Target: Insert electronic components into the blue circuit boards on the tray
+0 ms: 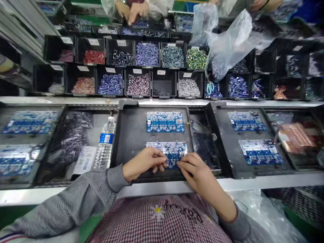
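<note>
Directly in front of me a blue circuit board (167,147) lies on a dark tray (131,131). Over the board's lower left part is my left hand (149,160), thumb and forefinger pinched; whatever they may hold is too small to make out. My right hand (193,167) is at the board's lower right edge, its fingers pressed together at the tips, and I cannot see what is between them. A second blue circuit board (165,122) lies just behind the first on the same tray.
A water bottle (105,143) and a white box (85,159) lie to the left. Black bins (162,81) of small components line the back. Light-blue scissors (210,87) and a plastic bag (227,44) hang at the bins. A co-worker's hands (134,11) show beyond.
</note>
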A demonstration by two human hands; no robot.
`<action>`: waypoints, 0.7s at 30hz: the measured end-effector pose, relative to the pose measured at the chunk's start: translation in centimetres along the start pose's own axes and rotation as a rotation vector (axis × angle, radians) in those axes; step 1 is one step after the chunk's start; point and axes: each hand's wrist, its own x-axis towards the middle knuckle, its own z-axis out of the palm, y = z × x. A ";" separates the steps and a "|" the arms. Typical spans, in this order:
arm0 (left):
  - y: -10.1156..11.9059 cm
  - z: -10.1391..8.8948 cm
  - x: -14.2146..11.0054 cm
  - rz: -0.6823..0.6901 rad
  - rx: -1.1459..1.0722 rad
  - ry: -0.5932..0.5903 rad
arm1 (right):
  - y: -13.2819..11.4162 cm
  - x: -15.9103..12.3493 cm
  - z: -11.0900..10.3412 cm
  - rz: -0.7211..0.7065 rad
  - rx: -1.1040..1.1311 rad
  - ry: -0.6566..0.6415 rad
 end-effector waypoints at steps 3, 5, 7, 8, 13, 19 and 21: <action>0.2 0.2 -0.1 -0.011 -0.024 -0.007 | -0.6 0.3 -0.5 -0.032 0.036 0.079; 0.4 0.1 -0.2 -0.005 -0.069 -0.025 | -1.2 1.4 -0.8 -0.076 0.057 0.110; 0.8 -0.3 -0.2 0.023 -0.122 -0.026 | -1.8 3.3 -1.1 -0.128 0.070 0.116; 1.0 -0.6 -0.3 0.051 -0.148 0.004 | -1.9 4.5 -1.2 -0.148 0.069 0.114; 1.7 -3.1 -0.4 0.093 -0.314 0.107 | -0.6 11.4 -0.8 -0.189 0.000 0.119; 1.7 -5.3 -0.5 -0.016 -0.281 0.111 | 1.9 14.7 1.3 -0.178 -0.046 0.039; 1.6 -5.6 -0.4 -0.025 -0.266 0.118 | 2.0 14.7 1.5 -0.169 -0.037 0.037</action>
